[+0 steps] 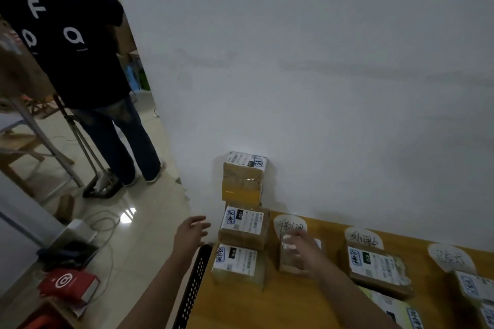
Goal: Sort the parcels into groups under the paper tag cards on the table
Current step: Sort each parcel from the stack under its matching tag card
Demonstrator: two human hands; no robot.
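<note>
A person in a black T-shirt with white letters stands on the tiled floor at far left, back to the camera. Nearer, at lower left, a red box lies among cables. The left hand hangs in the air just off the table's left edge, fingers spread and loose, holding nothing. A black perforated metal strip runs along that edge of the wooden table.

At the table's left end three cardboard parcels with white shipping labels sit in a line out from the white wall: the tall far parcel against the wall, the middle parcel just in front of it, and the near parcel touching that one.

Next comes the first tag card, white paper with handwriting, lying by the wall. Directly below it stands the small taped parcel on the tabletop; the right hand is on it, fingers curled over its shiny top and gripping it, though the hand is blurred.

Further right, the second tag card has a flat labelled parcel under it, with a yellowish parcel nearer the camera. At far right the third tag card heads the corner parcels, cut off by the frame
</note>
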